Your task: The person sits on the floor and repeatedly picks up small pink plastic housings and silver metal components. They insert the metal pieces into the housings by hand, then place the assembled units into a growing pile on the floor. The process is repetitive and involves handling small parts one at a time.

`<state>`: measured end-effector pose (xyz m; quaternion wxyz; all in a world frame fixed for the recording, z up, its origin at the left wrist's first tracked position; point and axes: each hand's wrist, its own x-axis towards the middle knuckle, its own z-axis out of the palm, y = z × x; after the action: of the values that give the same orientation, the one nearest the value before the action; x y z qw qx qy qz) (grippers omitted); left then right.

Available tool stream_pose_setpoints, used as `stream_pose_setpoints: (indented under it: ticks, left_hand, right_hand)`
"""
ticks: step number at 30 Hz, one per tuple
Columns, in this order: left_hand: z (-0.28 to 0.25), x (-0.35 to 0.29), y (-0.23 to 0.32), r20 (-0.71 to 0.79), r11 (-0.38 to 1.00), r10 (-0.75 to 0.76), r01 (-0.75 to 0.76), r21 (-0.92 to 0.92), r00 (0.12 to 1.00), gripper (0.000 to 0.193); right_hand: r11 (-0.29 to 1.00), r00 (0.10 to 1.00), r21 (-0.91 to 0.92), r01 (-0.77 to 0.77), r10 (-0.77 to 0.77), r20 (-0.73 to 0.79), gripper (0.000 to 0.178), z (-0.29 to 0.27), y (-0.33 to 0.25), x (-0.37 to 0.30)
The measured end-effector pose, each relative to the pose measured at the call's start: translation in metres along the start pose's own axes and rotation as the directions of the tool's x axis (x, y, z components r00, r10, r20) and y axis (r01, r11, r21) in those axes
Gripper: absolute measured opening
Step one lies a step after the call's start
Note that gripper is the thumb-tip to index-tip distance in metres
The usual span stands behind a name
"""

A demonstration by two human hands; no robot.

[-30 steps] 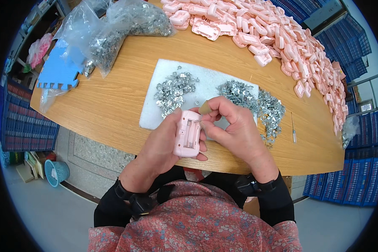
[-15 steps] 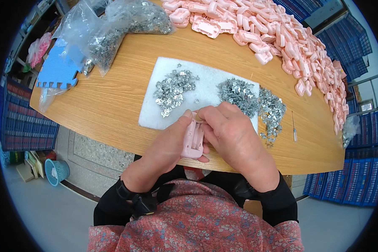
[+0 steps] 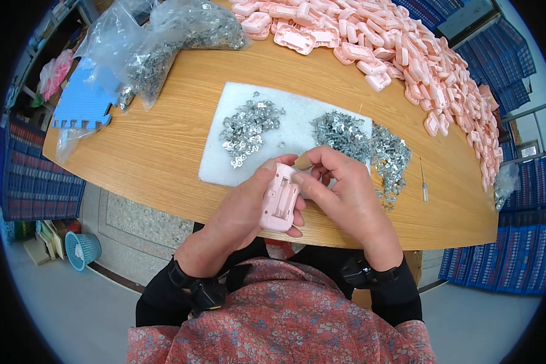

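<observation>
One pink casing [image 3: 279,200] between left hand [image 3: 246,203] and right hand [image 3: 343,188]

The left hand's fingers [image 3: 298,219] curl closed around the casing, thumb along one edge, holding it above the near side of the counter [image 3: 164,145]. At its upper end, the right hand's thumb and forefinger come close together; whether they pinch a small part, I cannot tell. Just beyond lies a white foam sheet [image 3: 218,170] bearing small metal pieces [image 3: 249,130].
</observation>
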<state>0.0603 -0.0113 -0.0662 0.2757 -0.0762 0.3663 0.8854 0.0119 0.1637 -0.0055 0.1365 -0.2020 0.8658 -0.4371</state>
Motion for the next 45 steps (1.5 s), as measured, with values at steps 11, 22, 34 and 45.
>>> stream_pose_setpoints:
  ticks: [11, 22, 34, 45]
  left_hand:
    - [0.003, -0.002, 0.002, 0.008, 0.999, -0.009, 0.009, 0.038, 1.000, 0.062]
    - [0.007, -0.006, 0.002, 0.019, 0.999, -0.027, 0.027, 0.038, 0.999, 0.056]
    - [0.025, -0.007, 0.011, 0.103, 0.469, 0.250, -0.213, 0.857, 0.963, 0.035]
    - [0.007, 0.002, 0.005, 0.076, 0.999, -0.033, 0.029, 0.044, 0.997, 0.031]
  right_hand:
    - [0.989, 0.999, 0.144, -0.038, 0.034, 0.029, 0.020, 0.008, 0.010, -0.009]
    - [0.733, 0.978, 0.651, -0.197, 0.104, 0.179, 0.027, 0.008, 0.028, -0.013]
    - [0.718, 0.958, 0.642, -0.268, 0.130, 0.254, 0.033, -0.004, 0.040, -0.021]
    - [0.789, 0.996, 0.614, -0.035, 0.075, -0.040, 0.023, -0.002, 0.042, -0.034]
